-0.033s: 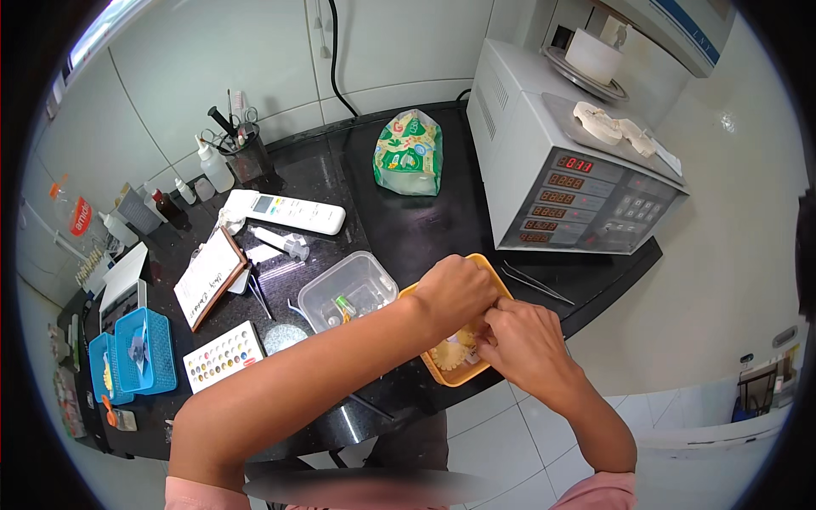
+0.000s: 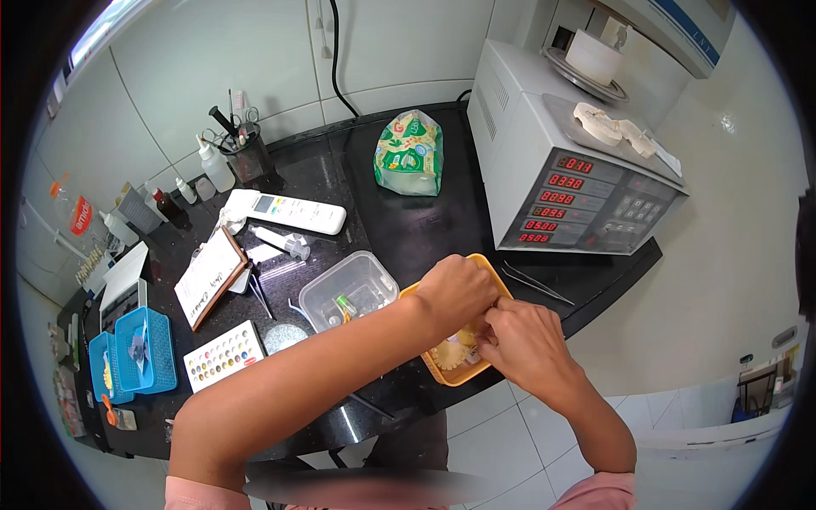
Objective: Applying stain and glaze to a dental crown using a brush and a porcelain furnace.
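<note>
Fingers [image 2: 500, 318] of both hands [image 2: 457, 291] [image 2: 529, 347] curled, grasp unclear, just beside scalloped yellow piece [image 2: 450, 355] in orange tray [image 2: 495, 272]

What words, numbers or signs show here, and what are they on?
I'll place the writing without copying it:
Grey machine: red lit digits in six rows.
Green-and-white bag: printed lettering.
White page: handwriting.
Clear bottle: pale lettering on an orange-red label.
Blue-striped unit: lettering on the stripe.
White remote control: button marks too small to read.
</note>
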`<action>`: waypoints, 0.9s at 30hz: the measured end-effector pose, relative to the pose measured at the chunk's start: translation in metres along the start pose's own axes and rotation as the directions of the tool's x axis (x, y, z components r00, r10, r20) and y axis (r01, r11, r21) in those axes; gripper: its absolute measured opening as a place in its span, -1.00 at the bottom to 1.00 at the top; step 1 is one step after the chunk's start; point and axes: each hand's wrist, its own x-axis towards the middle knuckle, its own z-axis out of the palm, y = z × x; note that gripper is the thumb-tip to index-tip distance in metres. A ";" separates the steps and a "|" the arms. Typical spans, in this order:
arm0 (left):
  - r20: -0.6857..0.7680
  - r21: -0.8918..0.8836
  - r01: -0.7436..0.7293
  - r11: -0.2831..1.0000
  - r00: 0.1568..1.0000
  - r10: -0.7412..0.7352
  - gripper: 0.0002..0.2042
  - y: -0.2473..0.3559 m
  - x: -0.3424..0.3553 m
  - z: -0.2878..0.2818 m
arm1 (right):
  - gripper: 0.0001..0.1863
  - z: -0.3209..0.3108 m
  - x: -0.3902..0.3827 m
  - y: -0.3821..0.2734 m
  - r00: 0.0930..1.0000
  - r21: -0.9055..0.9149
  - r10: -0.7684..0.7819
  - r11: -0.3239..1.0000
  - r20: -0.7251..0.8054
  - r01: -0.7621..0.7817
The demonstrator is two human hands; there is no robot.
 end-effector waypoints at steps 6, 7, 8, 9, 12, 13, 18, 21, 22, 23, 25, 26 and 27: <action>-0.056 -0.015 0.086 0.996 0.995 -0.087 -0.73 0.002 -0.002 -0.003 | -0.84 -0.003 -0.001 0.000 0.998 0.017 0.054 0.998 0.040 -0.055; -0.057 -0.012 0.085 0.996 0.995 -0.085 -0.73 0.001 -0.006 -0.008 | -0.84 -0.002 -0.001 -0.001 0.998 0.007 0.051 0.999 0.043 -0.052; -0.159 -0.077 0.134 0.988 0.977 -0.145 -0.77 -0.001 -0.009 -0.014 | -0.85 -0.002 -0.001 -0.002 0.998 -0.002 0.048 0.999 0.044 -0.048; -0.255 -0.146 0.174 0.974 0.944 -0.207 -0.80 -0.004 -0.012 -0.019 | -0.85 -0.003 -0.001 -0.003 0.998 -0.003 0.049 0.999 0.040 -0.049; -0.370 -0.250 0.209 0.945 0.882 -0.293 -0.88 -0.018 -0.018 -0.024 | -0.85 -0.002 0.000 -0.006 0.999 -0.028 -0.008 1.000 -0.034 0.007; -0.423 -0.306 0.232 0.923 0.836 -0.350 -0.89 -0.022 -0.020 -0.028 | -0.85 -0.002 -0.001 -0.006 1.000 -0.062 0.002 0.998 -0.018 -0.004; -0.534 -0.563 0.167 0.810 0.674 -0.510 -0.85 -0.039 -0.034 -0.039 | -0.87 -0.004 -0.002 -0.009 0.998 -0.093 -0.061 0.994 -0.022 0.058; -0.334 -0.791 0.119 0.600 0.737 -0.587 -0.86 -0.039 -0.048 -0.049 | -0.86 0.002 -0.003 -0.007 1.000 -0.129 -0.008 0.992 0.023 0.011; -0.248 -0.801 0.185 0.570 0.764 -0.596 -0.87 -0.037 -0.054 -0.055 | -0.85 0.002 -0.004 -0.008 1.000 -0.133 -0.015 0.991 0.018 0.017; -0.260 -0.795 0.182 0.579 0.760 -0.596 -0.87 -0.036 -0.058 -0.053 | -0.85 0.003 -0.004 -0.008 1.000 -0.137 -0.022 0.990 0.013 0.023; -0.136 -0.970 0.017 0.242 0.787 -0.601 -0.89 -0.034 -0.064 -0.046 | -0.84 0.002 -0.005 -0.008 0.999 -0.145 -0.032 0.989 0.002 0.032; -0.107 -0.977 0.025 0.210 0.799 -0.591 -0.90 -0.034 -0.067 -0.045 | -0.84 0.002 -0.005 -0.007 0.999 -0.148 -0.037 0.988 0.004 0.037; -0.117 -0.975 0.019 0.219 0.798 -0.591 -0.90 -0.033 -0.071 -0.043 | -0.84 0.002 -0.004 -0.005 0.999 -0.153 -0.038 0.988 -0.006 0.037</action>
